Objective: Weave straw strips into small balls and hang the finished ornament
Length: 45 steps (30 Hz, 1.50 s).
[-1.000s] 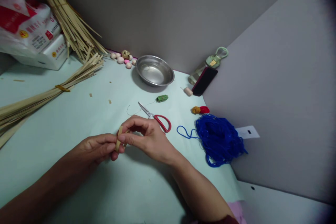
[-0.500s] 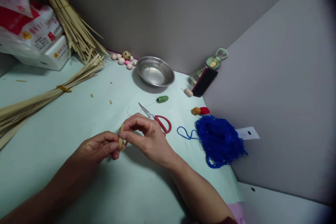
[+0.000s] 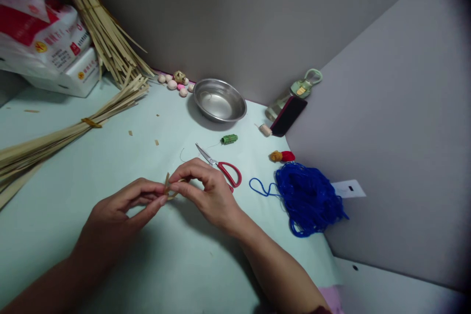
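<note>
A small loop of tan, flat straw-like strip point(image 3: 172, 197) is pinched between my two hands, just above the table. My left hand point(image 3: 127, 206) grips its left side with thumb and fingertips. From the right, my right hand point(image 3: 206, 189) holds it between thumb and forefinger, partly covering it. Right behind my right hand lie scissors with red handles point(image 3: 231, 172), their blades pointing up and left. A green spool of thread point(image 3: 229, 139) rests beyond them, with a thin thread trailing from it.
A metal bowl point(image 3: 220, 103) stands at the back beside several small pale egg-shaped pieces point(image 3: 172, 85). Bundled strips point(image 3: 69, 132) lie at left near packs of tissue point(image 3: 62, 49). To the right are a blue cord heap point(image 3: 309, 201), a phone point(image 3: 289, 116) and a bottle point(image 3: 277, 104).
The loop has been turned in my fingers and now lies flatter. My left hand has shifted its hold, with its fingers stretched straighter. My right hand has barely moved.
</note>
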Tool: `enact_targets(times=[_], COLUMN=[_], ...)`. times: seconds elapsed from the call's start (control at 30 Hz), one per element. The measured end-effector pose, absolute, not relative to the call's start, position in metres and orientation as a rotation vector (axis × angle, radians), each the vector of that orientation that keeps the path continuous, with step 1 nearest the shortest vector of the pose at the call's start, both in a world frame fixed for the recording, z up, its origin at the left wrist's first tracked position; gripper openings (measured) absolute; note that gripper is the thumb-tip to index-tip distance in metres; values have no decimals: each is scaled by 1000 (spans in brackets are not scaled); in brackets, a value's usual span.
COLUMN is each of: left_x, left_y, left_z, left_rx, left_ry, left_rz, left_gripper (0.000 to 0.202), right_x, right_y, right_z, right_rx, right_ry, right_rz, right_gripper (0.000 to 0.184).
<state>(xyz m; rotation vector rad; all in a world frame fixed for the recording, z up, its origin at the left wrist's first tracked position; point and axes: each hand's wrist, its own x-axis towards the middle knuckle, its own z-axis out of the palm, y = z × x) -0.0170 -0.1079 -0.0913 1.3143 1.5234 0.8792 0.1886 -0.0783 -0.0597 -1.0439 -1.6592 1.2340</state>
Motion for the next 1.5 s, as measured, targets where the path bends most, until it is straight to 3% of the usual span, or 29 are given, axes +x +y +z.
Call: enact_targets(times=[0.37,0.6,0.77,0.93,1.0,1.2,1.5], left_x=[-17,-33,-36,-30,-27,-21,-23], left_y=[-99,-94,-93,-99,-102,-102,-104], left_z=[-86,-109,-114,-101,-99,-94,-105], left_rx=[1199,1150,1053,1319,1375,1315,974], left_ry=[1429,1137,1190,1392,1447,1440,1263], left_rz=[823,728,803,712,719,886,772], left_gripper=[28,26,31,35,35,25,27], right_x=[200,198,197,188,185,182,178], right_y=[-71,-69,-71,-84,-88,-86,-80], right_z=[-59,-56,-55,-53,-54,-61,-60], right_rx=[-1008,-1005,-1122,-1172,-1165,-1150,-1040], right_ry=[-1640,-1509,-1472,-1743,-1824,-1687,-1284], right_rz=[1352,1537,1317,1092,1086,1140,1570], right_gripper=[8,18,21,24,17,17,39])
